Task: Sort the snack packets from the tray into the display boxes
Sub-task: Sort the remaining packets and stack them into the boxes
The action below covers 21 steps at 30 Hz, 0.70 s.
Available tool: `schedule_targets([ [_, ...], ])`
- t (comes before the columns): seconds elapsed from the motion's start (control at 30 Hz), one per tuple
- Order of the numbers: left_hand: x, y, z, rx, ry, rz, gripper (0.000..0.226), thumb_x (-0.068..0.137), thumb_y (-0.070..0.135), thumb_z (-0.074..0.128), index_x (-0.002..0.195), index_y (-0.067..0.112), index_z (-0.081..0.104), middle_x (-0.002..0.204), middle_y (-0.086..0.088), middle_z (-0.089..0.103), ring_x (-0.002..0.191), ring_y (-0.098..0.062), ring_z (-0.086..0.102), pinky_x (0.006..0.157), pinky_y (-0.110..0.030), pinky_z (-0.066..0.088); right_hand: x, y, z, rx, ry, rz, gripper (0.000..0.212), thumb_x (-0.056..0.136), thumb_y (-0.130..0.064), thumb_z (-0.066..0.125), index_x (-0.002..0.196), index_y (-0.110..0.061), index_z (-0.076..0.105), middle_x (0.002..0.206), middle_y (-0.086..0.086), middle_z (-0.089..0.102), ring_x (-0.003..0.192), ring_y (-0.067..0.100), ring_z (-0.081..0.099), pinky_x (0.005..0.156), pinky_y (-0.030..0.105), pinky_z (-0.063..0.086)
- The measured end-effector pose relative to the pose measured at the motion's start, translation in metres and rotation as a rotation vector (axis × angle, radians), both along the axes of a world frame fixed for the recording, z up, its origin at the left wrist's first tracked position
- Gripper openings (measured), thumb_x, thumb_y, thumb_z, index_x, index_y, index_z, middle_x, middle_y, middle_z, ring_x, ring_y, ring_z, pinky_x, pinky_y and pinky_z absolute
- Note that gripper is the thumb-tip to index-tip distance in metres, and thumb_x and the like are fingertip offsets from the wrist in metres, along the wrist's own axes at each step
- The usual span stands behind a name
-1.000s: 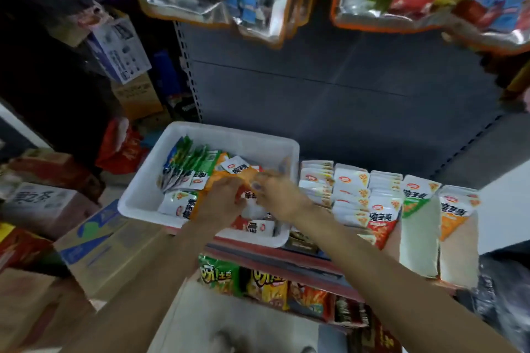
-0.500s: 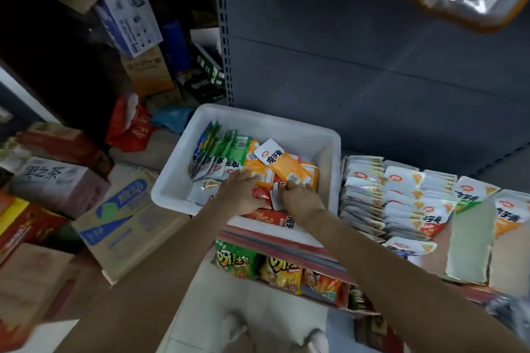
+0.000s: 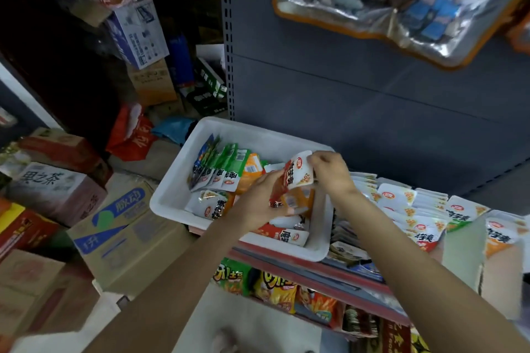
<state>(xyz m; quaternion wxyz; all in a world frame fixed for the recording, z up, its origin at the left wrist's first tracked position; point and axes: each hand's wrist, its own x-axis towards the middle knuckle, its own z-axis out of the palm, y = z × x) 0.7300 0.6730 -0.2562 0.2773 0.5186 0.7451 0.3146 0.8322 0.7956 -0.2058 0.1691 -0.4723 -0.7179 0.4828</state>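
A shop shelf [image 3: 329, 272] holds a white tray [image 3: 172, 195] of snacks. Above it, both hands grasp a red-and-white packet [image 3: 291, 178], long axis slanting up-right: left hand [image 3: 258, 203] gripping below, right hand [image 3: 329, 172] pinching its top.

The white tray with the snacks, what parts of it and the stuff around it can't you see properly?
- Head view: the left hand and right hand cover the packets beneath them in the white tray.
- How many packets the red-and-white bunch holds: they overlap.
- Small print on the green packets: too small, blurred.
- The display boxes: cut off by the right edge.
- The lower-shelf chip bags: partly hidden by the arms.
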Motion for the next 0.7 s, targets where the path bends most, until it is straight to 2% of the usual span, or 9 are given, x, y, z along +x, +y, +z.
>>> schedule_targets([
  [0.1,0.004,0.009,0.01,0.171,0.075,0.163,0.029,0.095,0.016,0.053,0.123,0.011,0.057,0.103,-0.007,0.067,0.084,-0.013,0.061,0.073,-0.019,0.044,0.01,0.0,0.017,-0.392,0.348,-0.078,0.024,0.098,-0.015,0.045,0.084,-0.001,0.058,0.082,0.012,0.064,0.076,0.024,0.068,0.06,0.034,0.059],
  [0.17,0.004,0.011,0.016,0.217,0.0,0.187,0.018,0.096,0.016,0.05,0.103,0.008,0.064,0.084,-0.008,0.068,0.068,-0.016,0.062,0.065,-0.029,0.049,0.021,0.003,0.02,-0.306,0.347,-0.068,0.016,0.098,-0.024,0.048,0.096,-0.011,0.058,0.092,0.005,0.065,0.085,0.016,0.066,0.062,0.023,0.054],
  [0.27,0.015,0.016,0.031,0.205,-0.186,0.085,0.018,0.096,0.02,0.052,0.104,0.013,0.066,0.097,0.001,0.072,0.084,-0.007,0.069,0.077,-0.03,0.056,0.046,0.007,0.024,-0.005,0.231,0.017,0.019,0.092,-0.016,0.058,0.111,-0.014,0.055,0.092,-0.006,0.062,0.084,0.007,0.062,0.067,0.012,0.05],
  [0.33,0.028,0.022,0.04,0.179,-0.256,0.004,0.017,0.095,0.016,0.053,0.106,0.012,0.066,0.1,0.004,0.07,0.081,0.008,0.065,0.077,-0.015,0.052,0.063,0.008,0.026,-0.021,0.234,0.032,0.019,0.092,-0.007,0.057,0.111,-0.006,0.058,0.09,0.003,0.066,0.08,0.016,0.065,0.071,0.024,0.056],
  [0.4,0.043,0.031,0.046,0.184,-0.281,-0.014,0.019,0.094,0.016,0.055,0.108,0.01,0.066,0.1,0.004,0.069,0.081,0.007,0.064,0.08,-0.017,0.053,0.078,0.012,0.026,0.008,0.239,-0.036,0.013,0.091,-0.004,0.057,0.103,-0.006,0.06,0.089,0.012,0.069,0.078,0.024,0.066,0.074,0.039,0.058],
  [0.5,0.069,0.049,0.051,0.233,-0.082,0.028,0.019,0.093,0.02,0.057,0.102,0.01,0.07,0.087,0.002,0.071,0.076,-0.011,0.065,0.076,-0.03,0.053,0.105,0.023,0.029,0.106,0.177,-0.136,0.029,0.087,-0.02,0.065,0.114,-0.014,0.054,0.083,-0.002,0.066,0.085,0.022,0.066,0.085,0.048,0.054],
  [0.57,0.092,0.061,0.058,0.302,0.094,-0.018,0.028,0.091,0.032,0.054,0.097,0.012,0.071,0.073,-0.005,0.067,0.067,-0.02,0.061,0.064,-0.034,0.048,0.123,0.026,0.036,-0.064,0.297,-0.146,0.054,0.082,-0.03,0.071,0.124,-0.015,0.04,0.09,-0.004,0.065,0.093,0.018,0.065,0.089,0.047,0.053],
  [0.63,0.116,0.073,0.061,0.348,0.156,-0.181,0.041,0.086,0.042,0.047,0.111,0.018,0.069,0.09,-0.007,0.07,0.079,-0.023,0.066,0.069,-0.034,0.052,0.143,0.034,0.036,-0.167,0.393,-0.193,0.069,0.085,-0.025,0.069,0.138,-0.014,0.027,0.096,-0.001,0.063,0.098,0.018,0.063,0.084,0.042,0.056],
  [0.7,0.139,0.085,0.061,0.366,0.139,-0.298,0.038,0.088,0.034,0.056,0.122,0.019,0.063,0.116,-0.001,0.066,0.102,-0.018,0.063,0.087,-0.033,0.051,0.166,0.046,0.036,-0.075,0.372,-0.299,0.052,0.09,-0.015,0.06,0.134,0.0,0.036,0.092,0.002,0.063,0.092,0.021,0.063,0.077,0.042,0.057],
])
